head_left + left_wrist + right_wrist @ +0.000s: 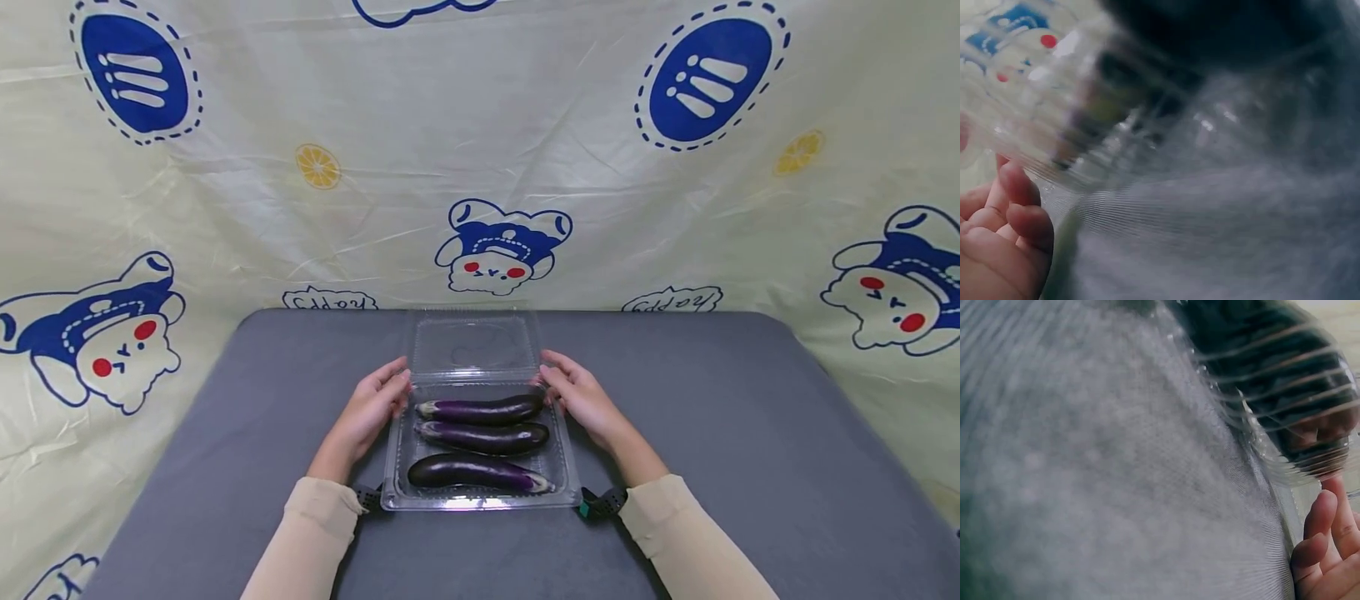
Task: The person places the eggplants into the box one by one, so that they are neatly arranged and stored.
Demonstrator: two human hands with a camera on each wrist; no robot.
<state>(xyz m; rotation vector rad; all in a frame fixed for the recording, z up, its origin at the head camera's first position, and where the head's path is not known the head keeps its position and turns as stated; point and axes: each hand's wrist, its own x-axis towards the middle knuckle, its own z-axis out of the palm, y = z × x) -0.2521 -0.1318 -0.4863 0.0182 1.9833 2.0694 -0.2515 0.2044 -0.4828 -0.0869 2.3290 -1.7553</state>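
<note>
Container: a clear plastic box on the grey bench, its lid raised open at the far side.
Eggplants: three lie crosswise inside; the far eggplant and middle eggplant are close together, stem ends left; the near eggplant lies slightly apart, stem end right.
Left hand: at the box's far left corner, fingers loosely bent; cannot tell whether they pinch the plastic.
Right hand: at the far right corner, fingers loosely bent, one fingertip against the plastic; a pinch cannot be told.
Sleeves: beige, with black straps at the wrists.
Backdrop: pale printed cloth.
</note>
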